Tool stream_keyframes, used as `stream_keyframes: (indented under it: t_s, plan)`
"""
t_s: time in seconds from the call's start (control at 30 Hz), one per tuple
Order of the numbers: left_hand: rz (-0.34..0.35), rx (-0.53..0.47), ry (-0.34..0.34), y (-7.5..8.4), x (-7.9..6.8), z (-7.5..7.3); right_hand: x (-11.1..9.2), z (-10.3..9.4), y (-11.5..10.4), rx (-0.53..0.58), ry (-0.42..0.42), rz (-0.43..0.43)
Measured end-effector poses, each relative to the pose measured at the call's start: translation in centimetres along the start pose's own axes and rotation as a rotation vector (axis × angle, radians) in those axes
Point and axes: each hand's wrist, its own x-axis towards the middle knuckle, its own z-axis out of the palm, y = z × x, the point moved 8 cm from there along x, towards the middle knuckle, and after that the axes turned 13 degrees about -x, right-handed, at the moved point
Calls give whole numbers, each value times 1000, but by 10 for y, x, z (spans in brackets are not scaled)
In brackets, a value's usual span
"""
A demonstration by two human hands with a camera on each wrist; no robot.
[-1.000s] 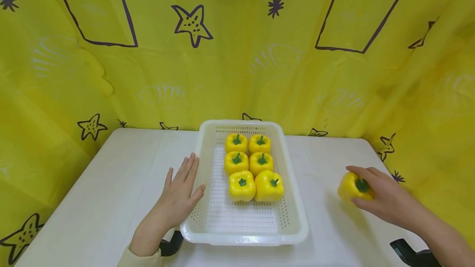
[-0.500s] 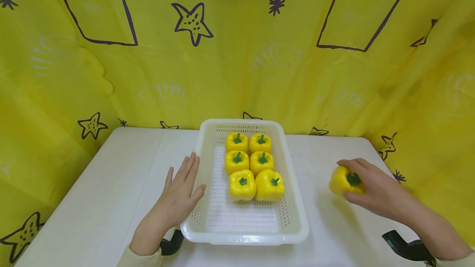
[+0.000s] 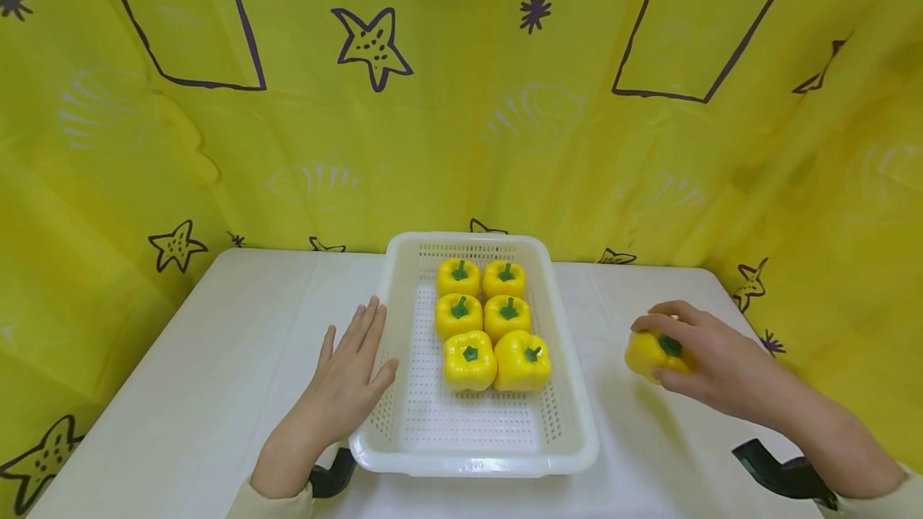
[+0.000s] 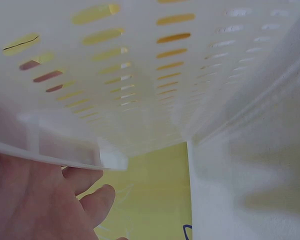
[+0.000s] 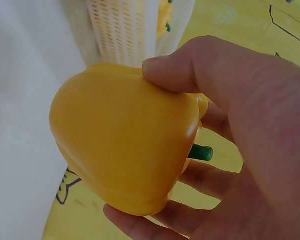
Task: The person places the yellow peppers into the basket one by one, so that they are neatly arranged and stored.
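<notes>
On the right of the head view, my right hand (image 3: pixel 710 355) grips a yellow bell pepper (image 3: pixel 649 355) with a green stem. The right wrist view shows the thumb on one side of this pepper (image 5: pixel 125 135) and fingers curled round the other. A white perforated plastic basket (image 3: pixel 476 464) stands in the middle of the table. Inside it, several yellow bell peppers (image 3: pixel 470 360) sit in two columns, stems up, toward its right side. My left hand (image 3: pixel 342 387) lies with straight fingers along the basket's left rim. Seen from its wrist, the left hand (image 4: pixel 35 200) is right at the rim's underside.
The white table (image 3: pixel 180 391) extends on both sides of the basket. Yellow cloth (image 3: pixel 447 126) with drawn starfish and shells hangs behind and beside the table. Dark straps (image 3: pixel 782 475) show at both wrists. The basket's left half shows its bare perforated floor (image 3: pixel 424 375).
My right hand has moved left toward the basket with the bell pepper in its grip. The left hand and the basket have stayed in place.
</notes>
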Motion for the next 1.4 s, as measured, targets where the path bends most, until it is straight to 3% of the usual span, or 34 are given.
stream_keyframes:
  t_s: [0.8, 1.4]
  plan:
    - [-2, 12, 1, -1, 0, 0, 33, -28, -39, 19, -59, -15]
    - [-7, 84, 2, 0, 0, 0, 53, -32, -83, 73, -53, -113]
